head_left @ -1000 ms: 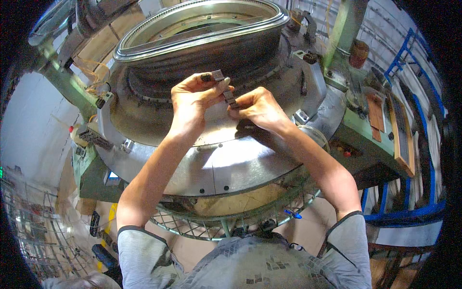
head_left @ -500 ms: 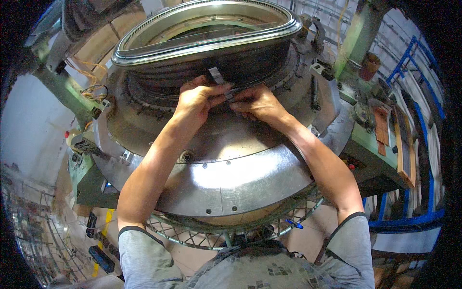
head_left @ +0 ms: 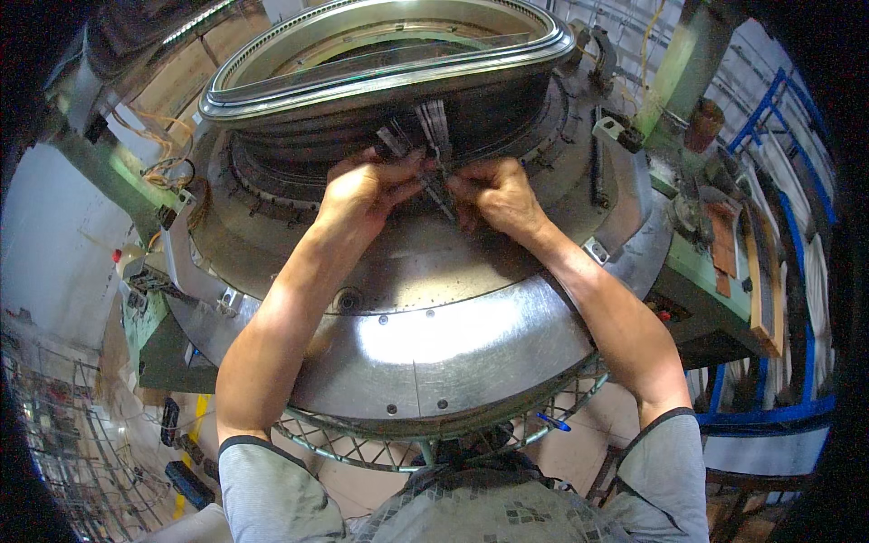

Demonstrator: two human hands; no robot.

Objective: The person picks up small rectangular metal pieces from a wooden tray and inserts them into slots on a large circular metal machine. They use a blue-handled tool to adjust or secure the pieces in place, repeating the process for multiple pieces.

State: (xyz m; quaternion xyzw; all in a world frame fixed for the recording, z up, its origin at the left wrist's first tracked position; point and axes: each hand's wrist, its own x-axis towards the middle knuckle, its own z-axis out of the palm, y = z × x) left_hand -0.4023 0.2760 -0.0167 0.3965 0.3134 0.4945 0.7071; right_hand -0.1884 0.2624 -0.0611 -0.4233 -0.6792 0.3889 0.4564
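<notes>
Fingers (head_left: 404, 169) of the left hand (head_left: 358, 186) tight around ribbed metal piece (head_left: 393, 138), right hand (head_left: 503, 194) curled close by, its hold unclear

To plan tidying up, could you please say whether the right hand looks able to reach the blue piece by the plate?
Probably yes: nothing covers the blue piece near the plate, though the right hand, at the metal strips, would need to leave them and draw back.

A pale wall (head_left: 54, 235) stood at left. Beige floor (head_left: 588, 443) showed at lower centre, a yellow stripe (head_left: 200, 414) at lower left. A blue rack (head_left: 769, 414) occupied the right; a bright strip (head_left: 201, 20) showed upper left.
</notes>
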